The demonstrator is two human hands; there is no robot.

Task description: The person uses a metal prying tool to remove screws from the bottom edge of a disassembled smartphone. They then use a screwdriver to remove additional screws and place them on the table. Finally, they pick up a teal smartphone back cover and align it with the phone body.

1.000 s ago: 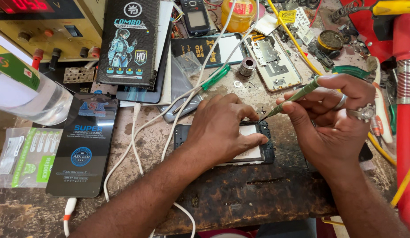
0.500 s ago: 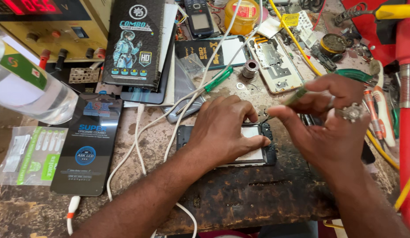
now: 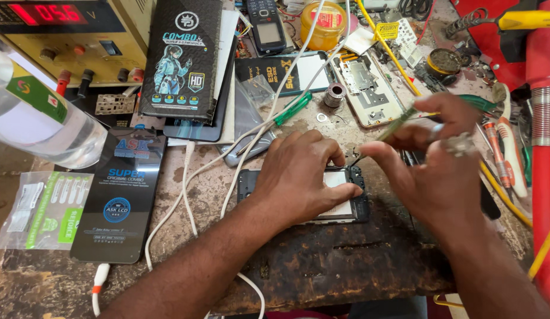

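While the bench lies crowded from edge to edge, start at the far left, where a clear plastic bottle [image 3: 41, 121] lies on its side below a yellow power supply [image 3: 62, 29] with a red lit display, and a small clear packet [image 3: 41, 210] sits flat beside a long black retail box [image 3: 118, 195]. Just above that box leans a second dark box with a cartoon figure [image 3: 180, 59], and white cables [image 3: 189, 177] trail down across the worn wooden bench [image 3: 322, 266]. Now to the middle: the left hand [image 3: 301, 177] is pressed flat over an opened phone [image 3: 346, 204], fingers spread and thumb on its right edge, pinning it to the bench rather than closing around it. A green-handled screwdriver [image 3: 293, 109] lies loose above that hand, near a small metal spool [image 3: 334, 94] and a stripped phone frame [image 3: 369, 88]. Over to the right, the right hand [image 3: 440, 171], ring on one finger, pinches a thin green-handled tool [image 3: 396, 125] between thumb and fingertips, and its dark tip comes down at the phone's top right corner. Whether the tip actually touches the phone, I cannot tell. Far right, a red stand [image 3: 541, 71] rises beside a yellow cable [image 3: 544, 251].
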